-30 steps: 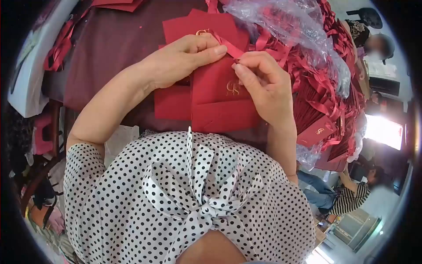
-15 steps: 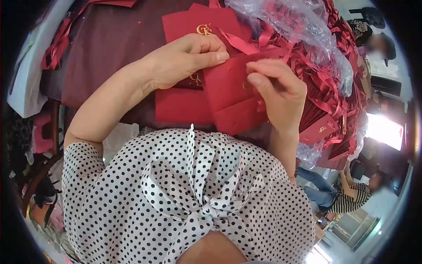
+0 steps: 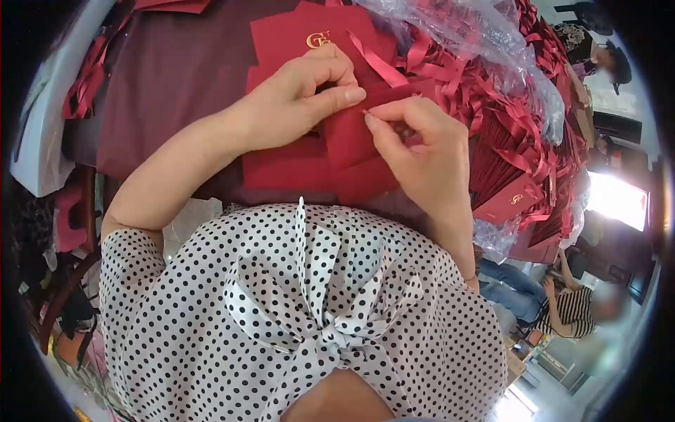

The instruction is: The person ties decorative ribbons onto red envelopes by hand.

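A flat red paper gift bag [image 3: 349,144], creased across its lower part, lies tilted over other red bags in front of my chest. My left hand [image 3: 313,88] is closed, with thumb and fingers pinching the bag near its upper left edge. My right hand [image 3: 425,137] is closed too, its thumb and forefinger pinched at the bag's face just right of my left thumb. A tiny pinkish bit shows at those fingertips, too small to name. A red ribbon [image 3: 380,63] runs above the bag. Beneath lies another red bag [image 3: 278,32] with a gold letter logo.
A big heap of flat red bags with ribbons [image 3: 510,158] fills the right, partly under clear plastic wrap [image 3: 492,42]. The table has a dark red cloth [image 3: 169,84]. Red ribbons [image 3: 84,88] hang at the left edge. A person in a striped top [image 3: 566,309] sits at far right.
My right hand has moved left across the bag, its fingertips now beside my left thumb. The bag and my left hand have shifted only slightly.
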A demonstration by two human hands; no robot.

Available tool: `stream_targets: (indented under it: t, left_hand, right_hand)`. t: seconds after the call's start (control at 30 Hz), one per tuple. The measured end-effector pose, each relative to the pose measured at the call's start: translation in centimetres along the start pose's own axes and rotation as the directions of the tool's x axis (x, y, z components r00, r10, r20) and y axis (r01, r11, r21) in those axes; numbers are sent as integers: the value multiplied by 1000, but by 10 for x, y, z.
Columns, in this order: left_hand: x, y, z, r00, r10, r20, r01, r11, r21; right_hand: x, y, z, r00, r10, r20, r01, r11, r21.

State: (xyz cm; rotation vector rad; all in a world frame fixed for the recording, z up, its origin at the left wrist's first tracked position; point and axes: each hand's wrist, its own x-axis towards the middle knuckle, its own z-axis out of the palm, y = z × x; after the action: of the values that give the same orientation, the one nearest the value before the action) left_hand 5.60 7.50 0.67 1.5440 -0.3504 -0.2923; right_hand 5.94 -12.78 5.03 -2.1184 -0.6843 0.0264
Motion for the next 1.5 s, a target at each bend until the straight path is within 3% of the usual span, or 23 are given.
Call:
stream_targets:
  t: [0.07, 0.13, 0.23, 0.27, 0.33, 0.4, 0.47, 0.53, 0.57, 0.67, 0.73, 0.8, 0.87, 0.93, 1.03, 1.07, 1.17, 1.2, 1.27, 1.33, 1.4, 1.43, 1.5]
  left_hand:
    - [0, -5, 3, 997, 75, -2, -74, 994, 83]
    - [0, -8, 7, 920, 390, -47, -337, 844, 417]
    - [-3, -3, 10, 918, 389, -73, -317, 833, 453]
    - [-4, -1, 10, 913, 399, -87, -317, 827, 464]
    - [-6, 2, 7, 922, 383, -56, -326, 847, 420]
    - [-7, 6, 9, 934, 356, -7, -334, 883, 330]
    - [-8, 4, 15, 950, 311, 19, -305, 914, 267]
    - [-7, -2, 17, 953, 303, 6, -298, 933, 202]
    - [-6, -3, 16, 956, 295, -7, -291, 946, 141]
    - [-6, 9, 6, 957, 286, 45, -285, 902, 325]
    - [-6, 15, 3, 959, 275, 69, -282, 893, 351]
    - [-5, 12, -2, 945, 187, 268, -288, 865, 410]
    - [-3, 17, 2, 958, 95, 272, -202, 894, 400]
    - [-1, 22, 6, 889, 341, 307, -457, 702, 545]
    - [5, 31, -6, 814, 508, 281, -536, 470, 701]
    - [6, 35, -22, 792, 595, 137, -429, 383, 818]
    - [4, 43, -46, 894, 390, -222, -166, 748, 643]
    - [5, 37, -41, 887, 415, -204, -167, 699, 695]
    - [12, 26, -21, 799, 518, -305, -226, 729, 646]
    - [7, 34, -6, 758, 603, -250, -345, 695, 631]
    - [-7, 40, -10, 797, 600, 62, -530, 647, 549]
    - [-6, 46, -4, 760, 642, 102, -607, 645, 463]
    - [-8, 60, 9, 698, 709, 102, -680, 611, 406]
  right_hand:
    - [1, 1, 3, 996, -85, -7, 84, 991, -101]
    - [1, -2, 6, 986, -168, -8, 163, 966, -202]
    - [3, -9, 12, 938, -347, 22, 313, 815, -488]
    - [1, -7, 13, 938, -347, 20, 312, 814, -491]
    - [0, -2, 15, 969, -240, -60, 223, 953, -207]
    - [-2, -2, 8, 979, 198, 48, -203, 933, 297]
    - [-3, -7, 8, 973, 231, 25, -231, 950, 211]
    - [-2, 3, 11, 989, -142, -48, 136, 984, -117]
    - [-4, 0, 8, 995, -99, -27, 94, 986, -141]
    - [-6, -3, 1, 973, -232, 3, 223, 930, -294]
    - [-9, -5, 1, 973, -231, -2, 220, 928, -302]
    - [-8, -10, 0, 939, -341, 32, 326, 861, -390]
    - [-10, -15, -2, 961, -267, 65, 271, 882, -386]
    - [-11, -14, -4, 965, -241, 105, 261, 931, -254]
    - [-16, -32, -32, 944, -83, 318, 182, 938, -296]
    - [-21, -39, -40, 932, -77, 354, 187, 939, -289]
    - [-30, -39, -42, 966, -212, 150, 244, 941, -234]
    - [-33, -40, -44, 985, -131, 112, 154, 962, -226]
    - [-29, -35, -46, 968, -251, 1, 242, 931, -272]
    - [-26, -33, -49, 919, -368, -143, 340, 922, -186]
    - [-21, -32, -49, 845, -424, -327, 457, 889, 29]
    - [-12, -27, -47, 836, -414, -359, 446, 895, 8]
    - [3, -15, -36, 757, -524, -390, 642, 487, 592]
